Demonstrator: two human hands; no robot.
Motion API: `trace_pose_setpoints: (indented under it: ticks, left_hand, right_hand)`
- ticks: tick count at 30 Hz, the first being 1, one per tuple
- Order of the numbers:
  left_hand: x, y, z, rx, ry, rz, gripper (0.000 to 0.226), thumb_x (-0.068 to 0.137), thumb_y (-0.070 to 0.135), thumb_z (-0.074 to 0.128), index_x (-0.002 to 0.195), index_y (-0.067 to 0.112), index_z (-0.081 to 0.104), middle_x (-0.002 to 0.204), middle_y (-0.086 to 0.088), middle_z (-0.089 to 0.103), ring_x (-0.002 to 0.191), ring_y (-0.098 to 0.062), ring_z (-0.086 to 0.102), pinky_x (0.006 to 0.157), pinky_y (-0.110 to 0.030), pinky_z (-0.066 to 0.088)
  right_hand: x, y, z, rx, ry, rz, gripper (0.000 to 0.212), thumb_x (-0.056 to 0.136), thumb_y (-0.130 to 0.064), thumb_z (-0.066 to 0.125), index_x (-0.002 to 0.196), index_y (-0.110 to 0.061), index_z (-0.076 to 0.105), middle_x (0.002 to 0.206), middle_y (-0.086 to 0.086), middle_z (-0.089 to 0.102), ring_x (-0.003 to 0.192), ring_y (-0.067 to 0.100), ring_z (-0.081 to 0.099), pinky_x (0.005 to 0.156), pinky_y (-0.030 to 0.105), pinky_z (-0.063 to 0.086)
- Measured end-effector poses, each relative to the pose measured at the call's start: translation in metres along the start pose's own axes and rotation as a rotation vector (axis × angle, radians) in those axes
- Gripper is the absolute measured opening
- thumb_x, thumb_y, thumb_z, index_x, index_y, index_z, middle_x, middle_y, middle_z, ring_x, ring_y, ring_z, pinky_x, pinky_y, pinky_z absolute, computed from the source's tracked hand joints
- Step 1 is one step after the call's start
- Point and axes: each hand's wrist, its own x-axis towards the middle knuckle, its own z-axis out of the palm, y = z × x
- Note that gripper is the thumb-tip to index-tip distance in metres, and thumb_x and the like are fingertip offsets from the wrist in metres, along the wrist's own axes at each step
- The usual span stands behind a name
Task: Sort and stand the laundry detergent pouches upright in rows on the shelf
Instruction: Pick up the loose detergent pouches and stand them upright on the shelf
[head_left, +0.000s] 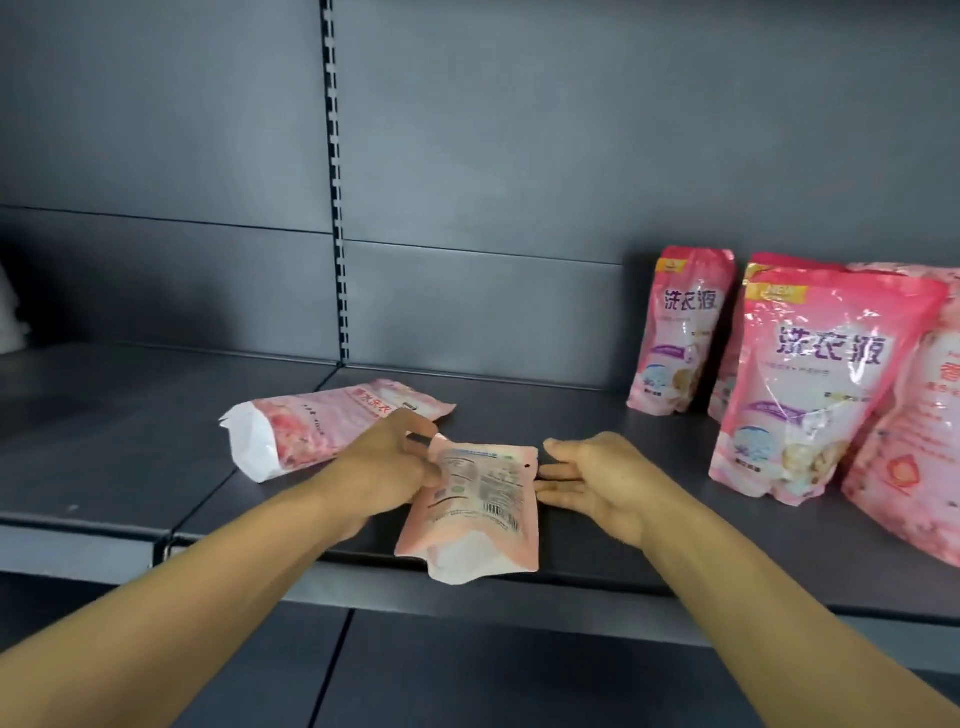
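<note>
At the shelf (597, 571) edge, left hand (384, 467) pinches back-up pouch (475, 506), base toward viewer; right hand (597, 480) flat.

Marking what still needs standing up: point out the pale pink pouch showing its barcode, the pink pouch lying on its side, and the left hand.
pale pink barcode pouch (475, 499): head view, printed back panel.
pink lying pouch (311, 431): head view, side face.
left hand (387, 462): head view, knuckles.

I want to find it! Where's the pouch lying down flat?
In the head view, the lying pouch rests on its side on the shelf, left of centre, just behind the left hand.
</note>
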Motion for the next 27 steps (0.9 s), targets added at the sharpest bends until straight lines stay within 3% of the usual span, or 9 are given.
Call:
trace_pose_setpoints:
  ticks: [3, 8, 10, 14, 16, 18, 20, 23, 27]
  left_hand:
    - [0.006, -0.002, 0.001, -0.046, -0.008, -0.010, 0.045, 0.082, -0.008, 0.062, 0.119, 0.016, 0.048, 0.107, -0.006, 0.055, 0.101, -0.024, 0.058, 0.088, -0.038, 0.050]
    - [0.008, 0.001, 0.000, -0.087, -0.077, 0.041, 0.047, 0.082, -0.007, 0.063, 0.122, 0.014, 0.048, 0.114, -0.007, 0.054, 0.102, -0.021, 0.056, 0.077, -0.030, 0.050]
    - [0.013, 0.008, -0.008, 0.027, -0.015, 0.137, 0.043, 0.084, 0.002, 0.064, 0.121, 0.017, 0.048, 0.116, -0.003, 0.054, 0.106, -0.019, 0.055, 0.086, -0.030, 0.046]
    - [0.041, 0.024, -0.039, 0.535, 0.148, 0.265, 0.048, 0.088, 0.020, 0.061, 0.133, 0.016, 0.045, 0.131, -0.003, 0.054, 0.120, -0.021, 0.051, 0.096, -0.025, 0.039]
    - [0.060, 0.026, -0.053, 0.664, 0.134, 0.217, 0.044, 0.090, 0.015, 0.054, 0.133, 0.014, 0.044, 0.131, -0.006, 0.053, 0.109, -0.023, 0.056, 0.086, -0.024, 0.044]
    - [0.081, 0.024, -0.064, 0.757, 0.120, 0.142, 0.027, 0.092, 0.012, 0.047, 0.119, 0.011, 0.048, 0.118, -0.008, 0.055, 0.088, -0.022, 0.059, 0.068, -0.023, 0.047]
    - [0.099, 0.023, -0.073, 0.849, 0.127, 0.090, 0.011, 0.094, 0.013, 0.046, 0.100, 0.006, 0.051, 0.106, -0.012, 0.060, 0.081, -0.023, 0.059, 0.062, -0.026, 0.046]
    - [0.116, 0.019, -0.078, 0.873, 0.067, -0.014, 0.026, 0.096, 0.012, 0.046, 0.073, 0.003, 0.052, 0.068, -0.006, 0.054, 0.053, -0.017, 0.049, 0.045, -0.023, 0.037]
    - [0.123, 0.014, -0.078, 0.892, 0.032, -0.087, 0.025, 0.097, 0.015, 0.050, 0.107, -0.006, 0.060, 0.078, -0.004, 0.056, 0.063, -0.015, 0.050, 0.053, -0.020, 0.039]
  right_hand:
    - [0.011, -0.004, 0.010, -0.048, 0.001, 0.053, 0.038, 0.092, -0.008, 0.057, 0.126, 0.005, 0.047, 0.081, 0.015, 0.066, 0.061, 0.018, 0.057, 0.054, 0.026, 0.051]
    - [0.016, -0.003, 0.013, -0.095, 0.044, -0.027, 0.021, 0.090, -0.002, 0.058, 0.110, 0.002, 0.060, 0.095, 0.019, 0.071, 0.080, 0.028, 0.067, 0.081, 0.044, 0.054]
    - [0.014, -0.010, 0.007, -0.046, 0.086, -0.121, 0.016, 0.093, -0.004, 0.053, 0.104, 0.000, 0.063, 0.093, 0.018, 0.070, 0.078, 0.028, 0.067, 0.076, 0.043, 0.055]
    - [0.004, -0.032, -0.011, 0.026, 0.227, -0.293, 0.014, 0.095, -0.007, 0.051, 0.089, -0.010, 0.063, 0.088, 0.010, 0.070, 0.077, 0.024, 0.068, 0.069, 0.039, 0.055]
    - [-0.001, -0.040, -0.018, 0.048, 0.289, -0.368, 0.014, 0.095, -0.009, 0.051, 0.088, -0.013, 0.061, 0.088, 0.007, 0.069, 0.079, 0.022, 0.067, 0.066, 0.037, 0.054]
    - [-0.004, -0.044, -0.022, 0.074, 0.346, -0.439, 0.012, 0.096, -0.011, 0.051, 0.089, -0.013, 0.061, 0.088, 0.004, 0.069, 0.078, 0.018, 0.067, 0.063, 0.033, 0.053]
    - [-0.004, -0.043, -0.024, 0.093, 0.387, -0.497, 0.012, 0.096, -0.014, 0.051, 0.093, -0.013, 0.062, 0.089, 0.001, 0.069, 0.078, 0.015, 0.068, 0.061, 0.030, 0.052]
    - [-0.001, -0.037, -0.025, 0.135, 0.418, -0.556, 0.012, 0.096, -0.015, 0.050, 0.092, -0.016, 0.061, 0.090, -0.001, 0.070, 0.075, 0.010, 0.068, 0.058, 0.024, 0.050]
    - [0.005, -0.030, -0.025, 0.132, 0.424, -0.623, 0.012, 0.096, -0.016, 0.050, 0.092, -0.017, 0.061, 0.091, -0.004, 0.071, 0.073, 0.004, 0.070, 0.058, 0.020, 0.051]
